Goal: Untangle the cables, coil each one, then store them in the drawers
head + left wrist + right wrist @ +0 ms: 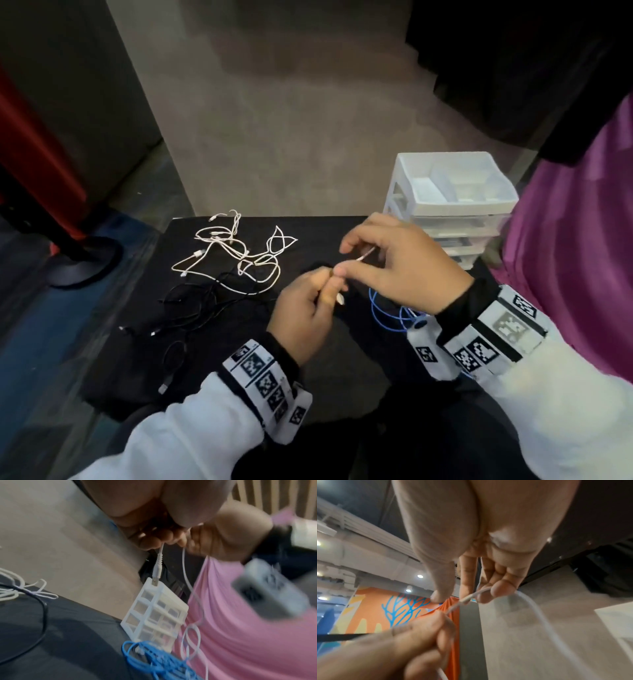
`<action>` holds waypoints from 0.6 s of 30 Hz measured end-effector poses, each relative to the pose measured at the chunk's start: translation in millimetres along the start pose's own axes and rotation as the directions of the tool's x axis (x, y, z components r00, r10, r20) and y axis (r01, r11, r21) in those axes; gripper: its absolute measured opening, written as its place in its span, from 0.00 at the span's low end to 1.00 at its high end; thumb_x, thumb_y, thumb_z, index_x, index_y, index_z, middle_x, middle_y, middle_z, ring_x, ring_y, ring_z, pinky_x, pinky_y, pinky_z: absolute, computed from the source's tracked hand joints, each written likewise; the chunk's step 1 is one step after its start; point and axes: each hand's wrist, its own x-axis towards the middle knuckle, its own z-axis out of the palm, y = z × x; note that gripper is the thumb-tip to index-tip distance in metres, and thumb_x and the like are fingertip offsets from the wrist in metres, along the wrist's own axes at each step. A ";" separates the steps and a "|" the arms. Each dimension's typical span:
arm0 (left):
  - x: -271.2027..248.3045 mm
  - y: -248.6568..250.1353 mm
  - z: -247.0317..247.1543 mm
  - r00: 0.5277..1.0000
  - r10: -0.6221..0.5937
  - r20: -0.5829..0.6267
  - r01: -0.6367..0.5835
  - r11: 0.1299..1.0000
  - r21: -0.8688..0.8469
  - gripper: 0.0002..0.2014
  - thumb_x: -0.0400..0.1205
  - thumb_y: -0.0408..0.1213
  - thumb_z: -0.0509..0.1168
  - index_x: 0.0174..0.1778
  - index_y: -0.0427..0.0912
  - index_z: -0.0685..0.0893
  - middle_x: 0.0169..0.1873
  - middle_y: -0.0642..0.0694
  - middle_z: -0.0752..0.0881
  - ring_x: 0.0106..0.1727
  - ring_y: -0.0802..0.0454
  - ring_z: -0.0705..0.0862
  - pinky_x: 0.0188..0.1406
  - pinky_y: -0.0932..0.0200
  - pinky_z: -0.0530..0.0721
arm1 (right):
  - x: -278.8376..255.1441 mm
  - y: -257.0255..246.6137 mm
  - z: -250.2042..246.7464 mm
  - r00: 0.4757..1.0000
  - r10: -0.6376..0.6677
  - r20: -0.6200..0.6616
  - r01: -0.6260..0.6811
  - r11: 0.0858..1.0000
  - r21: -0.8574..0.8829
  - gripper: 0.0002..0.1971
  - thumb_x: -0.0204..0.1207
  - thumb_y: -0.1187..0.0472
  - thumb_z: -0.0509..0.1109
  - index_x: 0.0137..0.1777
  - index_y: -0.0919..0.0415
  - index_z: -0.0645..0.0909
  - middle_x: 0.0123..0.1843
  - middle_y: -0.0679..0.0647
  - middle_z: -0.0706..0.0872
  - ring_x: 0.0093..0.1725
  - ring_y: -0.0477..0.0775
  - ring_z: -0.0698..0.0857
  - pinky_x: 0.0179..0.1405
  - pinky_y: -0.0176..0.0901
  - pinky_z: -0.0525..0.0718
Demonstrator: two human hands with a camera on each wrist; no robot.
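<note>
Two hands up: our left hand (305, 305) pinches the white cable (365, 254) near its plug, right hand (394, 260) fingers curl round its run above the worktop (322, 233). Risk we see: slack snagging the blue cable (387, 308) below, re-tangling.

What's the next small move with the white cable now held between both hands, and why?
Probably wrap the first loop: the left hand pinches the white cable near its USB plug, the right hand holds it further along, and the slack hangs free of the white tangle, uncoiled. The right could lead it round the left's fingers.
</note>
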 end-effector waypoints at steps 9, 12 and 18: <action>-5.1 -35.4 -81.4 0.928 -0.143 -0.345 0.119 0.989 -0.092 0.14 0.91 0.43 0.59 0.40 0.51 0.84 0.29 0.56 0.79 0.31 0.56 0.75 0.37 0.55 0.73 | -61.3 107.3 10.2 0.898 0.359 0.255 -0.334 0.933 -0.135 0.13 0.85 0.56 0.72 0.37 0.46 0.79 0.34 0.46 0.85 0.36 0.40 0.82 0.40 0.45 0.77; -12.3 -48.0 -97.0 0.872 -0.276 -0.405 0.219 0.959 -0.181 0.16 0.91 0.47 0.58 0.41 0.51 0.87 0.28 0.51 0.78 0.31 0.53 0.74 0.34 0.55 0.73 | -70.2 113.0 10.2 0.905 0.384 0.186 -0.370 0.923 -0.105 0.18 0.86 0.54 0.71 0.33 0.47 0.75 0.30 0.48 0.79 0.33 0.42 0.77 0.38 0.49 0.74; -27.2 -34.6 -67.9 0.881 -0.412 -0.232 0.328 0.886 -0.327 0.12 0.90 0.45 0.61 0.51 0.47 0.89 0.31 0.52 0.81 0.35 0.58 0.78 0.43 0.61 0.77 | -53.5 72.5 16.3 0.922 0.368 0.118 -0.378 0.923 0.072 0.09 0.85 0.46 0.71 0.54 0.45 0.92 0.48 0.41 0.92 0.51 0.42 0.87 0.57 0.43 0.81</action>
